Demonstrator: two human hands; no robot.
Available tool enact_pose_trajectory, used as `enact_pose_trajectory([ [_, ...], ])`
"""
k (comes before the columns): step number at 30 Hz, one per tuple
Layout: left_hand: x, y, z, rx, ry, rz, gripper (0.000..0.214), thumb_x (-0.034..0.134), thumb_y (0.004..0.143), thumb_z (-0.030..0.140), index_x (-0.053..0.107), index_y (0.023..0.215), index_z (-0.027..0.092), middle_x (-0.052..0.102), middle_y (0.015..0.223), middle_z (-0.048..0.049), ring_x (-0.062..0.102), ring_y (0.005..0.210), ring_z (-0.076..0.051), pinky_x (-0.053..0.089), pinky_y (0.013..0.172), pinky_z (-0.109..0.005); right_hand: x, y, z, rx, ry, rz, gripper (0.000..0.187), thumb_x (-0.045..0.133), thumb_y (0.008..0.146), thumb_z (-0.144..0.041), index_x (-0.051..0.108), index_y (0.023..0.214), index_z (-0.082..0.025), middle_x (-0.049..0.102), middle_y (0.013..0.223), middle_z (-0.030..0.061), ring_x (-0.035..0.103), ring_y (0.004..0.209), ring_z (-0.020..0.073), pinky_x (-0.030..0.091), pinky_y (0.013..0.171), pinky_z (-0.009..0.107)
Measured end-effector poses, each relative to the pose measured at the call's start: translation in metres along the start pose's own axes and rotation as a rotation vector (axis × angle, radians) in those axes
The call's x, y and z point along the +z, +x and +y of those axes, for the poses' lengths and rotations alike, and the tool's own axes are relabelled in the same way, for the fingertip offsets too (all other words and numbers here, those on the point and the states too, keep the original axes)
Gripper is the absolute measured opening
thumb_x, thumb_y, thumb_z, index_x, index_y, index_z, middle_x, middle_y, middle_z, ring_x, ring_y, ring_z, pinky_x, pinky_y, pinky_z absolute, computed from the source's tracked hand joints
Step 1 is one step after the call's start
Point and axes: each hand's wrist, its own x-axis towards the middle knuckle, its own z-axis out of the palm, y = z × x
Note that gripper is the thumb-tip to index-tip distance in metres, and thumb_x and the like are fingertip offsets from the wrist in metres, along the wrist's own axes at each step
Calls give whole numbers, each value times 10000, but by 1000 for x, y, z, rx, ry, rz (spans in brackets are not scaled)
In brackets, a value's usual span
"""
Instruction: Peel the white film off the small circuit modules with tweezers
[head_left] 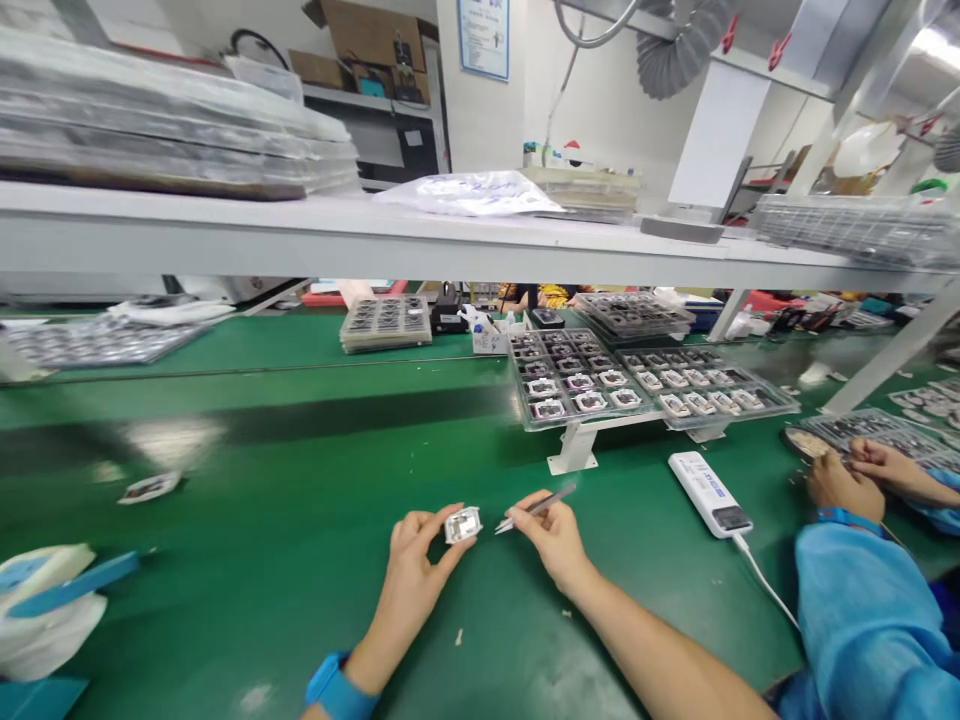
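Note:
Between the thumb and fingers of my left hand (pixel 415 562) is a small white-framed part (pixel 463 525) with a shiny, silvery face turned up. A blue band circles that wrist. My right hand (pixel 553 540) pinches a pair of metal tweezers (pixel 536 505), whose tips point left toward the part and stop a little short of it. Both hands are above the green tabletop (pixel 300 480). Small pale scraps (pixel 459 636) lie on the table near my forearms.
Trays of similar parts (pixel 577 372) rest on a white stand (pixel 574 448) ahead. A white power strip (pixel 709 493) with a cable lies right. A co-worker's hands (pixel 847 487) work at far right. One loose part (pixel 150 487) lies left. A white shelf (pixel 450 245) spans above.

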Motion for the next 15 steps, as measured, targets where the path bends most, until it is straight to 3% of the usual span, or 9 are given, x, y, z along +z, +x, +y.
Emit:
enact_pose_trajectory([
  [3,-5,25,-11,4,118,75,531,638,745,604,752,1094,221,526,642,7,556,725,-288,470,770,-407,1,3,3,12,-11,4,502,865,580,-608,647,747,-189,689,652,-11,668,617,156,530,641,282],
  [5,-8,46,-17,-9,179,110,527,599,785,582,736,1124,202,556,624,-1,579,724,-293,479,742,-394,1,5,5,16,-24,8,508,861,577,-615,641,742,-187,671,632,-20,653,592,149,511,615,271],
  [10,-11,83,-26,-77,333,186,423,527,862,370,678,1205,176,776,896,-131,643,964,-388,466,783,-451,0,8,8,26,-79,23,474,875,580,-568,653,724,-175,620,570,-39,597,535,128,437,561,248],
  [15,-11,83,-36,-65,407,157,418,460,872,334,667,1204,187,804,973,-130,651,1015,-401,457,799,-469,-2,7,11,18,-158,25,381,849,667,-511,680,744,-179,625,594,-29,593,575,138,441,597,262],
])
